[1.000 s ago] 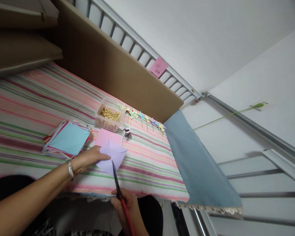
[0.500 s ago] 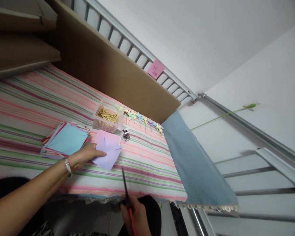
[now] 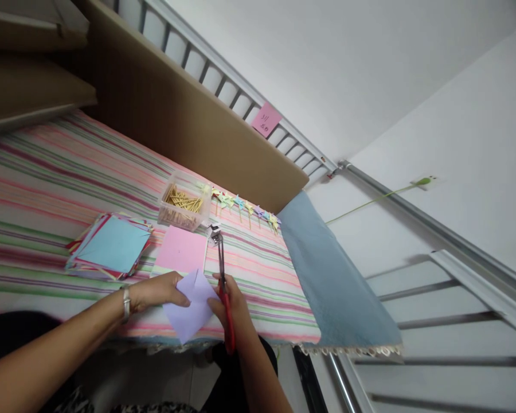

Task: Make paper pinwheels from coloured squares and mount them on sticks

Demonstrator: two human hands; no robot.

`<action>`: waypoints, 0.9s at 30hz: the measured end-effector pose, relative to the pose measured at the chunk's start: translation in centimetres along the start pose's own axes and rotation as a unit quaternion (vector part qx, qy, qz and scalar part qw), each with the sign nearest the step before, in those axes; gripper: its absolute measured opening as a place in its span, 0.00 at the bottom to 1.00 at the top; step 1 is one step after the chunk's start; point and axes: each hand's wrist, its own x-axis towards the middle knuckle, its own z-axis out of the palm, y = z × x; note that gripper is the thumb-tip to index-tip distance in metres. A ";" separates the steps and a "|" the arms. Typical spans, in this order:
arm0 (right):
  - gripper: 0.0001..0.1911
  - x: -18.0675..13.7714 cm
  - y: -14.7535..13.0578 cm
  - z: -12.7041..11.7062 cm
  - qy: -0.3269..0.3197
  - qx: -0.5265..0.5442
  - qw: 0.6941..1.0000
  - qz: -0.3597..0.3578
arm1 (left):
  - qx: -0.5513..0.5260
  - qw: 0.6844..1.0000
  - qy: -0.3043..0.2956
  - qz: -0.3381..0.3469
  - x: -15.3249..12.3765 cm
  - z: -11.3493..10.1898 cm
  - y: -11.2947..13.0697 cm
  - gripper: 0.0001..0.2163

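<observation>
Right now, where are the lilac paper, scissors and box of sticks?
lilac paper (image 3: 192,314): head view, middle of the sheet.
scissors (image 3: 221,261): head view, on the blades.
box of sticks (image 3: 175,218): head view, front wall.

Lilac paper square (image 3: 191,307); red-handled scissors (image 3: 223,287); pink sheet (image 3: 181,250); light-blue-topped paper stack (image 3: 109,245); pink, green and white striped bedsheet (image 3: 69,178); pale blue cloth (image 3: 331,275).
</observation>
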 end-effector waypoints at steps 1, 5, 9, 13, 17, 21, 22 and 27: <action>0.22 0.3 0.1 0.2 -0.002 0.005 1.000 0.009 | -0.004 1.000 -0.001 -0.003 0.0 -0.2 0.1 0.10; 0.22 0.7 0.5 0.2 0.057 0.034 0.998 0.022 | -0.065 0.997 0.026 -0.010 0.0 -0.9 0.6 0.12; 0.21 1.0 1.2 0.2 0.169 0.110 0.980 0.006 | -0.206 0.977 0.051 0.027 0.1 -0.5 1.0 0.11; 0.20 1.2 1.9 2.0 0.232 0.148 0.961 -0.026 | -0.279 0.955 0.084 0.055 0.6 1.3 0.4 0.12; 0.19 1.0 1.7 4.2 0.220 0.189 0.957 -0.020 | -0.276 0.948 0.141 0.069 1.1 2.5 -0.3 0.15; 0.18 0.8 1.5 4.7 0.183 0.194 0.964 0.002 | -0.219 0.949 0.213 0.080 1.3 1.8 -0.4 0.16; 0.20 0.8 1.7 4.5 0.176 0.191 0.966 0.009 | -0.200 0.950 0.227 0.078 1.4 1.4 -0.4 0.16; 0.27 -0.8 4.1 2.8 0.120 0.118 0.984 0.059 | -0.118 0.952 0.280 0.041 1.4 -1.3 0.4 0.18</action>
